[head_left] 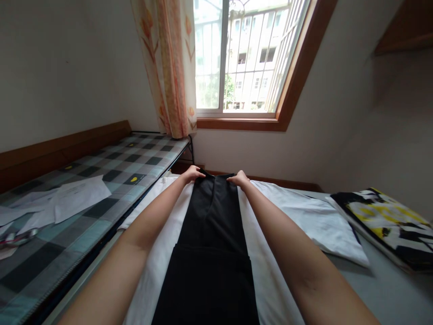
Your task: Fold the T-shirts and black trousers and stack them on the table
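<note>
- My left hand (193, 173) pinches the black garment (214, 212) at its far end, left corner.
- My right hand (241, 178) pinches the right corner.
- The garment extends lengthwise between my arms, white cloth (161, 255) showing along both sides.
- Left: checked mattress (149, 155) bearing papers (79, 196).

Daylight from the window (222, 58), a dim room around it.
On my feed, glare washes out the view through the window, while the walls (338, 104) beside it sink to grey. Below it, the near part of the black cloth (213, 248) loses detail. A soft shadow lies under the brown woodwork (409, 29) right of the window; wide-angle stretch grows away from it.
</note>
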Motion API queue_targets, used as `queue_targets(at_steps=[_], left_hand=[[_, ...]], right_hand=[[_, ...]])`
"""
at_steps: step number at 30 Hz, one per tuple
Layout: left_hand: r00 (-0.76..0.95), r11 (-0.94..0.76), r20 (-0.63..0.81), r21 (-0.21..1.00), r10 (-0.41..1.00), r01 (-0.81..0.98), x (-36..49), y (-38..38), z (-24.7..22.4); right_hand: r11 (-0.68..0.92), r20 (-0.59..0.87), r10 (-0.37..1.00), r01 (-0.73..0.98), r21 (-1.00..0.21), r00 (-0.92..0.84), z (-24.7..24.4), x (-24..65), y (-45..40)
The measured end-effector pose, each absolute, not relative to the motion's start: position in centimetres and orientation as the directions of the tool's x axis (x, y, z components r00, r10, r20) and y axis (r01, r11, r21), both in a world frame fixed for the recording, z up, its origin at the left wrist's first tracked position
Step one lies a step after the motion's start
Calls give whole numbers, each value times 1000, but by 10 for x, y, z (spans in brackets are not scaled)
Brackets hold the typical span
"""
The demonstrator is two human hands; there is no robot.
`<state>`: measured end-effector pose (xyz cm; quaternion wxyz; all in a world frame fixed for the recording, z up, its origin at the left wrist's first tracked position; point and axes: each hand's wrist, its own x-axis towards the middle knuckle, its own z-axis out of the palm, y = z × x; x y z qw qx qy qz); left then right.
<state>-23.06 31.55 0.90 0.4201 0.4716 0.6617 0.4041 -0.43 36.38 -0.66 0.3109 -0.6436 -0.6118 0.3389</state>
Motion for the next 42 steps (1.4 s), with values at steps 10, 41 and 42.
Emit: queue_targets(at_steps=[10, 41, 42], left_hand=[[-196, 131, -97, 977, 976, 168, -223, 308, 15], [364, -495, 444, 225, 819, 839, -223, 99, 17], [387, -508, 426, 218, 818, 833, -224, 96, 15]], right_hand=[[-62, -101, 991, 375, -925, -86, 0, -6, 366], [771, 488, 633, 538, -339, -600, -1, 86, 151], [778, 475, 626, 527, -340, -618, -3, 86, 148]])
